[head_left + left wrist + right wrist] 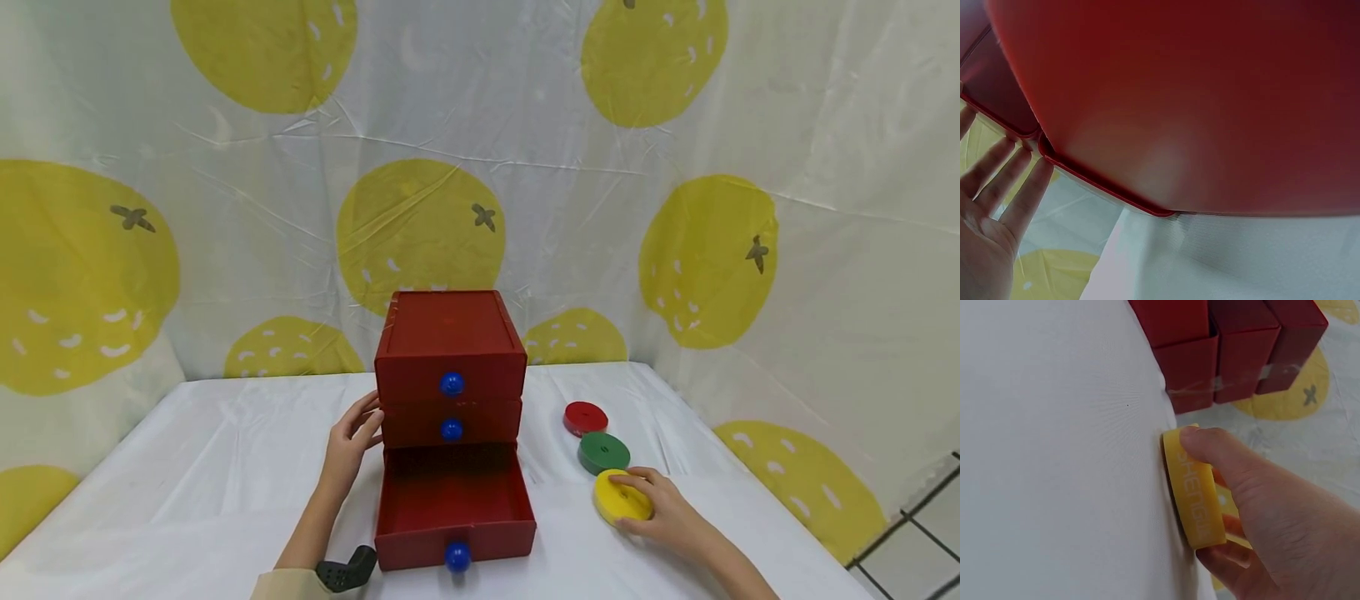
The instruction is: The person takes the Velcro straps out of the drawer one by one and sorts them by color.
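Note:
A red three-drawer cabinet (450,321) with blue knobs stands on the white-covered table. Its bottom drawer (453,500) is pulled out, showing a bare red inside, while the upper two are closed. My left hand (352,433) rests against the cabinet's left side; the left wrist view shows its fingers (1025,190) spread and fairly straight, tips at the red edge. To the right, my right hand (663,508) grips a thick yellow disc (618,500) by its rim, thumb on one side and fingers on the other. Pale lettering runs along the disc's side (1191,494).
Behind the yellow disc lie a green disc (603,452) and, farther back, a red disc (585,417). A curtain (540,183) printed with yellow fruit hangs behind the table. A black device (348,571) is strapped to my left wrist.

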A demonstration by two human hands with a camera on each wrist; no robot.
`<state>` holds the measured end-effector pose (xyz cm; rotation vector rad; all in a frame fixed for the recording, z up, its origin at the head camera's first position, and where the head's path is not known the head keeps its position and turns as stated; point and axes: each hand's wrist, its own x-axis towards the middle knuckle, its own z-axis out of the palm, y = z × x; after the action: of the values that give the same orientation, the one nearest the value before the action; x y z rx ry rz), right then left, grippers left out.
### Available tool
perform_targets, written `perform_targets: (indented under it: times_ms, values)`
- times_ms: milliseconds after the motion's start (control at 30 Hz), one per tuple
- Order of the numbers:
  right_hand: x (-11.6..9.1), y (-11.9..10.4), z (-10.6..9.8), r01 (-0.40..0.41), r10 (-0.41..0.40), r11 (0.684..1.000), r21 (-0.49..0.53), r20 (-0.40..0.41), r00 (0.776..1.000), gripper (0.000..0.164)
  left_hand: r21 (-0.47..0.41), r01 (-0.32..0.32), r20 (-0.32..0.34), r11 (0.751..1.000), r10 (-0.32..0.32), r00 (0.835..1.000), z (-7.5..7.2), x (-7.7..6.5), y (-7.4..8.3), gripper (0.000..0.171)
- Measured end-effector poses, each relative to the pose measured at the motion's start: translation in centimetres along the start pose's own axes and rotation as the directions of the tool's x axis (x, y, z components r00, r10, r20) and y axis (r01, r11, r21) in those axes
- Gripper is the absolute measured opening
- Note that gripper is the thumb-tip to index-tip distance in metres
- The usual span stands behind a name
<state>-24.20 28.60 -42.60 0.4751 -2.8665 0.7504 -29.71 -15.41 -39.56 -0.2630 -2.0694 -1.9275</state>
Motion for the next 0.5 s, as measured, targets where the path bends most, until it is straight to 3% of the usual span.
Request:
perform_targets:
  times_ms: [300,500]
  values:
    - [0.1,-0.01,-0.05,-0.013,0.013,1.0,0.024,0.011,1.0,0.053,0.0,-0.004,0.0,1.0,0.004,1.0,0.03,-0.05,0.1,0.039]
    - [-0.11,0.08,-0.26,-0.025,0.017,0.996,0.089,0.09,0.996,0.055,0.003,0.002,-0.004,1.0,-0.002,1.0,-0.01,-0.01,0.13,0.039]
